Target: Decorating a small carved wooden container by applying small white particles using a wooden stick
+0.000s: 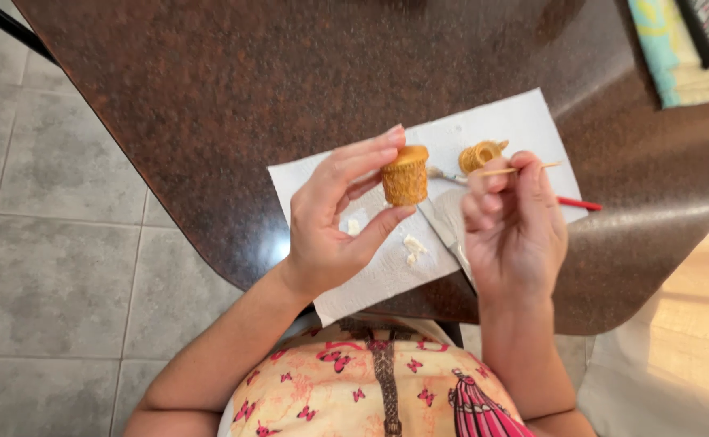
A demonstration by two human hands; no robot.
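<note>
The left hand [330, 214] holds a small orange cup-shaped piece [405, 175] above the white paper towel [370, 275], its grip closed on it between thumb and fingertips. The right hand [512, 218] pinches a thin wooden stick [524, 169]. To work well, I think the piece should stay steady and the stick touch it lightly. A second orange piece [481, 154] lies on the towel on the dark worktop [233, 89]. No packages or labels are visible.

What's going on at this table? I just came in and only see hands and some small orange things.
A person seated at a dark table holds a small orange textured cup-shaped piece in the left hand. The right hand pinches a thin wooden stick. A second orange piece, a white paper towel with white crumbs and a red-handled tool lie below.
</note>
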